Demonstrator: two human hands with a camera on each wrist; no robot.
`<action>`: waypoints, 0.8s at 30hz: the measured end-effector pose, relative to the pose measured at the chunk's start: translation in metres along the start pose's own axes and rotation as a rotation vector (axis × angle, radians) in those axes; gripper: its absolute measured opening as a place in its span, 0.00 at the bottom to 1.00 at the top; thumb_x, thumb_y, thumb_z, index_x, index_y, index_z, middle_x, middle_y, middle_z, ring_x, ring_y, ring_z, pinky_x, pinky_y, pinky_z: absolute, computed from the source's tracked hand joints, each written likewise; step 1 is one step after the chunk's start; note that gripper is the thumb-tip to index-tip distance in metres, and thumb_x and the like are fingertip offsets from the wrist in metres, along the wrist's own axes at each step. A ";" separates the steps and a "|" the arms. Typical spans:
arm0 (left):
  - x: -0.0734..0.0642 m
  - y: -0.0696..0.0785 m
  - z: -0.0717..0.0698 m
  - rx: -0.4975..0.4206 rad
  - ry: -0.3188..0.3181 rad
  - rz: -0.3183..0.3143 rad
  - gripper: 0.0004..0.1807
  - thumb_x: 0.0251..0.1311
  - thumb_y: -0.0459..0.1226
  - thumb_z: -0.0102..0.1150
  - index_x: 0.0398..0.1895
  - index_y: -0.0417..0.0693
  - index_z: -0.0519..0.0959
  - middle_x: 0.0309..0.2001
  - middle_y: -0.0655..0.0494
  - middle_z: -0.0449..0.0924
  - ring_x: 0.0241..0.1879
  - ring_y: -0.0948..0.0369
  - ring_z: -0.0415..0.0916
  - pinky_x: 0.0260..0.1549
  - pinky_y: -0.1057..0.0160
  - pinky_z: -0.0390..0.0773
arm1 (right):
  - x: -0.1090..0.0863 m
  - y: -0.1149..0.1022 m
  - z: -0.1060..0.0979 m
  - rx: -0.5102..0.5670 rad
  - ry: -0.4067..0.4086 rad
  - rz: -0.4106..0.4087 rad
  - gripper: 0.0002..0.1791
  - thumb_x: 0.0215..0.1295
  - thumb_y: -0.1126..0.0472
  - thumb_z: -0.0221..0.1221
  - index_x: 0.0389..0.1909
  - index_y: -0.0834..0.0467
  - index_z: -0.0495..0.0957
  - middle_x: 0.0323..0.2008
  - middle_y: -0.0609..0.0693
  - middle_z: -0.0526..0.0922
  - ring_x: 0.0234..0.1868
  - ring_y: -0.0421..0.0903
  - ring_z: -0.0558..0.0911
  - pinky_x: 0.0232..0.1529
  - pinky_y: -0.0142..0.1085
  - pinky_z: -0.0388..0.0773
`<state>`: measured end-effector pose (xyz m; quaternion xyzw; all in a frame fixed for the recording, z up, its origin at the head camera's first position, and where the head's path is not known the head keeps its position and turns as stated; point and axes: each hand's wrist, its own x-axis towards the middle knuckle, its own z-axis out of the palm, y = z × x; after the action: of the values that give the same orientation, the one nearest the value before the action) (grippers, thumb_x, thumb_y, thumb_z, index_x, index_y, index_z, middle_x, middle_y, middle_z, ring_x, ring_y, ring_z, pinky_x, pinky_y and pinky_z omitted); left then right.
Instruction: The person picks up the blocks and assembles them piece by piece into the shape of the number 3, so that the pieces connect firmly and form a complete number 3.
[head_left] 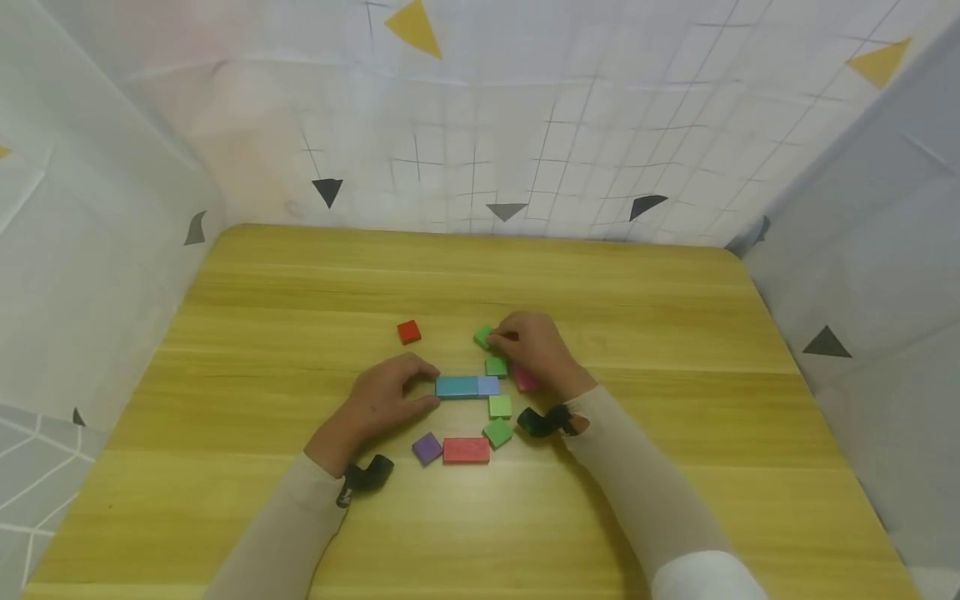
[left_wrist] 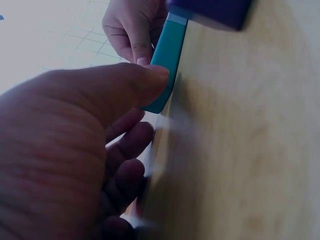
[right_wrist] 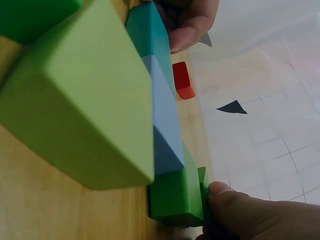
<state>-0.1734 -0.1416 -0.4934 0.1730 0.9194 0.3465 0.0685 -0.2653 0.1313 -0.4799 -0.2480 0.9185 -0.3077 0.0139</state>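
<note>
My left hand [head_left: 386,392] pinches the left end of a teal rectangular block [head_left: 456,387], thumb on the near side and forefinger on the far side. Against the block's right end lies a light blue square block [head_left: 488,385]. At the far end of a curved row, my right hand [head_left: 536,346] holds a small green block [head_left: 482,336] between thumb and fingers. Another green block [head_left: 496,367] lies just nearer. Under the right palm a pink block [head_left: 526,379] is partly hidden. In the right wrist view the thumb [right_wrist: 235,205] presses on the held green block.
A light green block [head_left: 499,407] and a tilted green block [head_left: 497,432] continue the row nearer me. Close by lie a pinkish-red rectangular block [head_left: 466,451] and a purple block [head_left: 427,448]. A red block [head_left: 408,332] sits alone farther left on the wooden table [head_left: 300,283]. Patterned cloth [head_left: 480,125] surrounds the table.
</note>
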 end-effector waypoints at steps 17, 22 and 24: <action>0.000 -0.001 0.001 -0.006 -0.003 0.000 0.19 0.59 0.52 0.67 0.53 0.63 0.80 0.48 0.70 0.79 0.45 0.66 0.74 0.48 0.59 0.76 | -0.011 0.006 0.002 0.106 0.036 0.102 0.07 0.62 0.52 0.69 0.31 0.52 0.89 0.34 0.45 0.88 0.38 0.43 0.84 0.45 0.40 0.81; 0.000 0.001 0.000 -0.001 -0.008 0.000 0.19 0.60 0.52 0.66 0.53 0.62 0.80 0.48 0.69 0.79 0.45 0.65 0.74 0.49 0.58 0.76 | -0.013 0.008 0.003 0.133 0.057 0.107 0.07 0.61 0.52 0.69 0.30 0.52 0.89 0.34 0.45 0.88 0.39 0.44 0.84 0.46 0.41 0.81; -0.001 0.001 -0.001 -0.002 -0.011 -0.002 0.19 0.60 0.52 0.66 0.53 0.62 0.80 0.48 0.69 0.79 0.45 0.65 0.74 0.48 0.58 0.76 | -0.013 0.009 0.004 0.137 0.056 0.110 0.07 0.61 0.52 0.69 0.31 0.51 0.89 0.35 0.45 0.88 0.39 0.44 0.84 0.46 0.41 0.81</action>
<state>-0.1726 -0.1418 -0.4921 0.1737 0.9190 0.3462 0.0740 -0.2567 0.1416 -0.4895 -0.1870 0.9075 -0.3755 0.0219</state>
